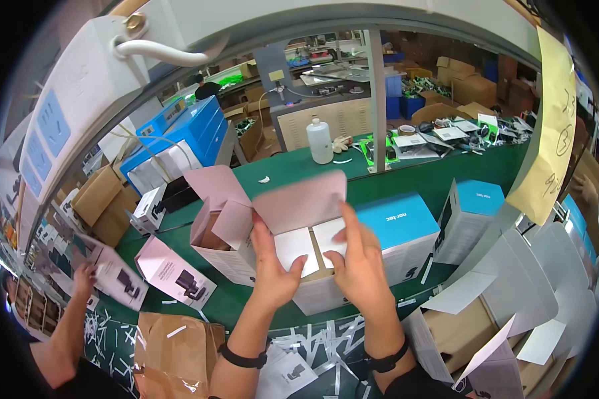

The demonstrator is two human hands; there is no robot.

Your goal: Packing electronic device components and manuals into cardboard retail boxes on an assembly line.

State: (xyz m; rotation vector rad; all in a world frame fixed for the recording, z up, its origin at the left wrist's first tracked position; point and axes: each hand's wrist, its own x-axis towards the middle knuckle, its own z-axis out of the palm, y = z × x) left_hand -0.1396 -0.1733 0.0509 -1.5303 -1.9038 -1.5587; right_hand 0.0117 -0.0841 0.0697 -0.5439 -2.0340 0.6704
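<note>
Green bench [283, 169] across the middle of the view. Open white carton [319, 298] at centre, between both hands. Blue-topped box [399, 223], closed, just right of carton; pink-flapped box [223, 261], open, at left. Pale pink lid [299, 203] of carton raised, blurred. Left hand [276, 276]: fingers half open at carton's left side, thumb parted, over left white flap [291, 247]. Right hand [359, 266]: fingers loosely spread, thumb on right white flap [326, 236], index extended near lid's edge; contact with lid, cannot tell. White bottle [320, 141] upright, farther back. Loose paper strips [323, 339] between forearms.
</note>
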